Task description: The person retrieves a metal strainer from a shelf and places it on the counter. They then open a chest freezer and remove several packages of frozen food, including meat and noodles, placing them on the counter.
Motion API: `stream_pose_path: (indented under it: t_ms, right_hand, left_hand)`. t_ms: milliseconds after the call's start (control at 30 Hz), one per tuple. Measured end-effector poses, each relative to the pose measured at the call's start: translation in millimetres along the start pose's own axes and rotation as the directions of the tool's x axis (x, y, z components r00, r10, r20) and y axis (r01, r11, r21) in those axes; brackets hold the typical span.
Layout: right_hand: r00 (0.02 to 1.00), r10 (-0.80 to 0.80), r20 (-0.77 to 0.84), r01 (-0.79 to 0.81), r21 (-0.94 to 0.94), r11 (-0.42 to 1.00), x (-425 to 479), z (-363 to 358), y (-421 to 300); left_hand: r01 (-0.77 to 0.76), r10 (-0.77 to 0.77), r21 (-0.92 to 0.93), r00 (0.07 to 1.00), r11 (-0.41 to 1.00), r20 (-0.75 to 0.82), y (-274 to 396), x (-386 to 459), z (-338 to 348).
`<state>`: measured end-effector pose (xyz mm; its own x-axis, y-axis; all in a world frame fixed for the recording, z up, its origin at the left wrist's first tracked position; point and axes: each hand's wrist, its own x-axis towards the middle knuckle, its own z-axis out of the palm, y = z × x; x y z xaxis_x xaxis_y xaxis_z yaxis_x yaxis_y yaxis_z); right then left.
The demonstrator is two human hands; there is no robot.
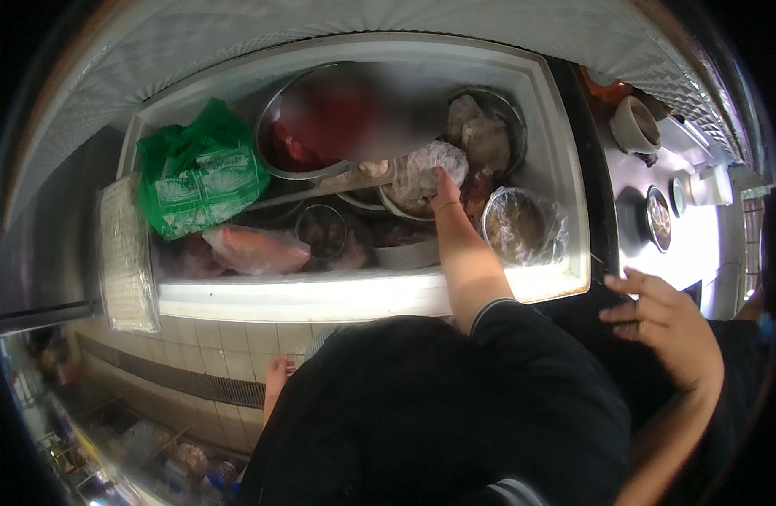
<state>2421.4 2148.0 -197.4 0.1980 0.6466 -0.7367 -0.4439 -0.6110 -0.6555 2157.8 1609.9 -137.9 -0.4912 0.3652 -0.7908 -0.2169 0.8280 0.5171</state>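
Note:
My right hand (447,187), with a thin bracelet at the wrist, reaches into an open white chest freezer (363,297). It grips a crumpled clear plastic bag (423,169) over a round bowl (408,205); the plastic partly hides the fingertips. Right beside the forearm is a bowl covered with clear plastic (514,224), its contents brownish. Behind the hand, pale bagged lumps (486,142) fill a metal bowl (519,120). My left hand (279,369) hangs low by my side outside the freezer, small in view and partly hidden by my black shirt.
A green plastic bag (201,174), a large steel bowl of red contents (293,152) and bagged pinkish food (258,248) occupy the freezer. A wrapped white pack (127,253) rests over its left rim. Another person's hand (669,329) is close at right, by a steel counter (695,243).

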Motion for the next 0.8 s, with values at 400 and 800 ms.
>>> stream_pose_path:
  t_ms: [400,800]
  right_hand:
    - [0.746,-0.583,0.32,0.645,-0.135,0.752,-100,-59,-11]
    - [0.879,-0.118,0.462,-0.056,0.346,0.937,-161,-117,-35]
  left_hand:
    - [0.007,0.001,0.103,0.997,0.995,-0.078,-87,-9,-17]
    - [-0.352,0.234,0.074,0.75,0.933,0.619,193,-48,9]
